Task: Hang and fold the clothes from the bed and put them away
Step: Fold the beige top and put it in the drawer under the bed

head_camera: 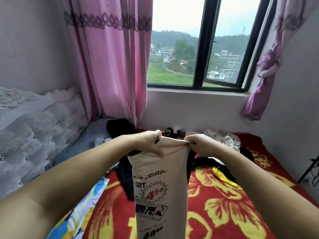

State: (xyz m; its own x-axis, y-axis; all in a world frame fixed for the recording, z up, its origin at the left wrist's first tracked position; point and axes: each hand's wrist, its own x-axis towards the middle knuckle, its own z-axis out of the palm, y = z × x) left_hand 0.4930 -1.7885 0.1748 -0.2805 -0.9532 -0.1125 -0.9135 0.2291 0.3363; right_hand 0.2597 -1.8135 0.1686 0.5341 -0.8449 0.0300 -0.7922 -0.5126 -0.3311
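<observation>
A beige printed T-shirt (160,192), folded lengthwise into a narrow strip, hangs in the air above the bed (224,213). My left hand (148,143) grips its top left corner and my right hand (200,144) pinches its top right corner. The shirt shows black and red print and has a dark trim near my left hand. Behind and under it lie dark garments (125,176) on the red and yellow floral blanket. Further back sit a black garment (119,126) and a pale patterned garment (222,138).
A yellow item (224,176) lies on black clothing at the right. A padded white headboard (34,135) stands on the left, with a blue patterned cloth (82,211) beside it. A pink curtain (110,57) and the window (198,45) are ahead. A black stand (310,171) is at the far right.
</observation>
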